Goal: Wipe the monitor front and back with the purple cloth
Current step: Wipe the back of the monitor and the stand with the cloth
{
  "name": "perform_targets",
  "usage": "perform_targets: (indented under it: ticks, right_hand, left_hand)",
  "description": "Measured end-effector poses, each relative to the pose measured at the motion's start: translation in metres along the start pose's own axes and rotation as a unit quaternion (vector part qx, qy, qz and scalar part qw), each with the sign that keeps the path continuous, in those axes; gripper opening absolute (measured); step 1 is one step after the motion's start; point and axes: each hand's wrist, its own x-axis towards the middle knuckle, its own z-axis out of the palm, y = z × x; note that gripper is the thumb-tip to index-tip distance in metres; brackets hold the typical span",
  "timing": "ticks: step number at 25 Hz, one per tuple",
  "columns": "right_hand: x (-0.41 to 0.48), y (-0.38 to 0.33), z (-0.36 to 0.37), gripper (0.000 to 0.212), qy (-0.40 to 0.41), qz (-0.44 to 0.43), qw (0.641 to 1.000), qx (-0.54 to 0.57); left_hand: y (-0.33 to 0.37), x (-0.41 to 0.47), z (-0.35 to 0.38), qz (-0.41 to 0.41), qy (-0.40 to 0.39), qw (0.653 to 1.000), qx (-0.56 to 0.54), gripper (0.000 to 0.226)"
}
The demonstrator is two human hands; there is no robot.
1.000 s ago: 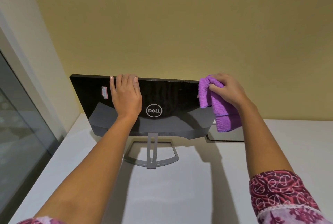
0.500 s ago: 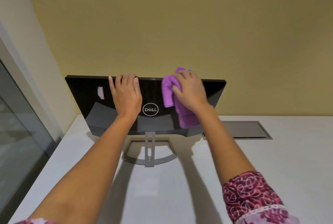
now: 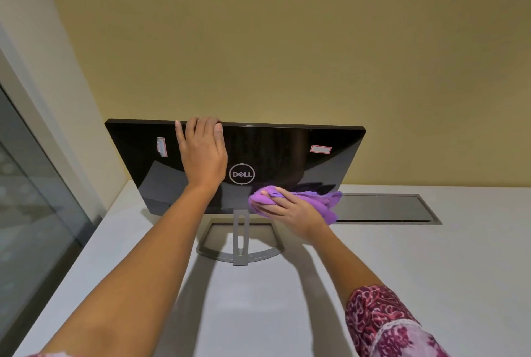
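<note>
Carefully, our left hand (image 3: pixel 203 155) gripped the top edge of the monitor (image 3: pixel 287 152) to steady it, while our right hand (image 3: pixel 290 210) held the purple cloth (image 3: pixel 326 203) against its low back, where soft, slow rubs seemed best.

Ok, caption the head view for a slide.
Left hand holds the monitor by its top edge; right hand presses the purple cloth against its lower back.
</note>
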Motion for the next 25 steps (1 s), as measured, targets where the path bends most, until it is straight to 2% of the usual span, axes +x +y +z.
perform_targets:
  ticks: [1,3,4,6,8,9,10,13,15,18,20,22,25]
  right_hand:
    - [-0.01,0.006,0.007,0.083,0.019,0.01,1.0,-0.005]
    - [-0.021,0.027,0.009,0.094,0.093,0.108,0.99,0.019]
    - [-0.02,0.039,0.0,0.094,0.144,0.187,0.971,0.049]
    - [-0.001,0.062,-0.028,0.084,0.212,0.354,0.903,0.118]
    - [0.026,0.071,-0.052,0.081,0.23,0.442,0.848,0.181]
    - [0.04,0.068,-0.059,0.082,0.237,0.437,0.846,0.19]
    - [0.052,0.06,-0.061,0.086,0.239,0.409,0.863,0.178]
    - [0.069,0.019,-0.044,0.098,0.196,0.275,0.935,0.108]
    - [0.062,-0.004,-0.027,0.092,0.151,0.17,0.97,0.09]
    - [0.039,-0.021,0.0,0.087,0.137,0.068,0.986,0.068]
    - [0.024,-0.026,0.017,0.097,0.155,0.091,0.981,0.071]
    - [0.015,-0.022,0.021,0.105,0.179,0.215,0.954,0.112]
    - [0.021,0.002,0.002,0.097,0.217,0.437,0.854,0.182]
  left_hand:
    - [-0.001,-0.001,0.0,-0.001,-0.001,1.0,-0.003,0.044]
    - [-0.001,-0.001,0.001,-0.001,-0.002,1.0,-0.007,0.044]
    - [0.0,0.0,0.001,-0.001,-0.001,1.0,-0.009,0.043]
    - [0.0,0.0,0.002,0.001,0.001,1.0,-0.011,0.042]
    - [-0.001,-0.001,0.002,0.002,0.002,1.0,-0.015,0.042]
    - [-0.001,-0.001,0.002,0.005,0.001,1.0,-0.016,0.042]
    - [-0.002,0.0,0.002,0.007,0.0,1.0,-0.018,0.042]
    - [-0.003,0.002,0.003,0.011,-0.004,1.0,-0.019,0.045]
    - [-0.004,0.001,0.005,0.012,0.0,1.0,-0.013,0.045]
    - [-0.004,0.0,0.005,0.013,0.008,1.0,0.006,0.043]
    - [-0.004,-0.002,0.005,0.018,0.01,1.0,0.013,0.041]
    - [-0.004,-0.003,0.005,0.023,0.011,1.0,0.017,0.04]
    - [-0.003,-0.002,0.005,0.024,0.014,0.999,0.024,0.041]
